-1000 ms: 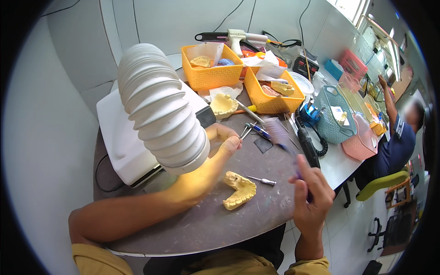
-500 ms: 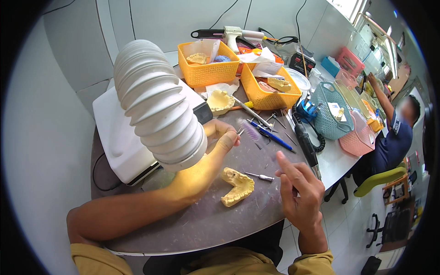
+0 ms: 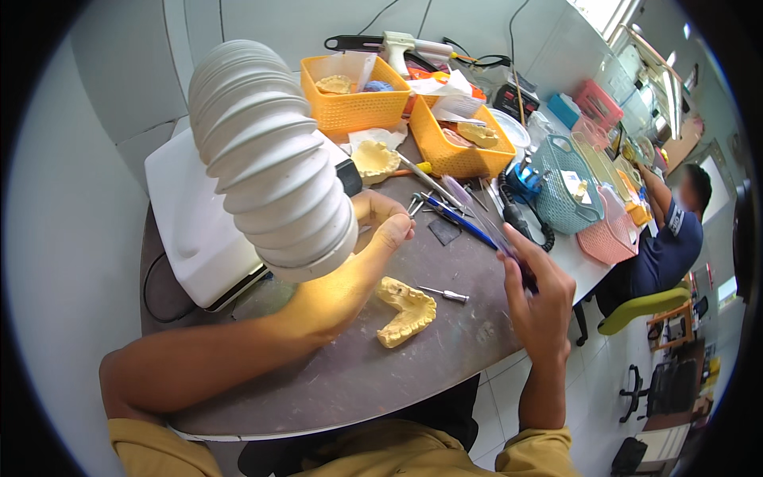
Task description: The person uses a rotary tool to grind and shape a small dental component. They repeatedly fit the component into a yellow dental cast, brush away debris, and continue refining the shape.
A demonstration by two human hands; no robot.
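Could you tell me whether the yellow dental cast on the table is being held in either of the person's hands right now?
No, the yellow dental cast lies on the table by itself, between the left hand and the right hand.

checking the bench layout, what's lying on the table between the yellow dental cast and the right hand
In the head view, a small metal bur lies on the grey table between the yellow dental cast and the right hand; nothing else.

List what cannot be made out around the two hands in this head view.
- Left hand: what its fingers pinch, hidden behind the white ribbed hose.
- Right hand: the thin tool is blurred, its tip unclear.
- Small metal pin beside the yellow tooth cast: too small to identify.
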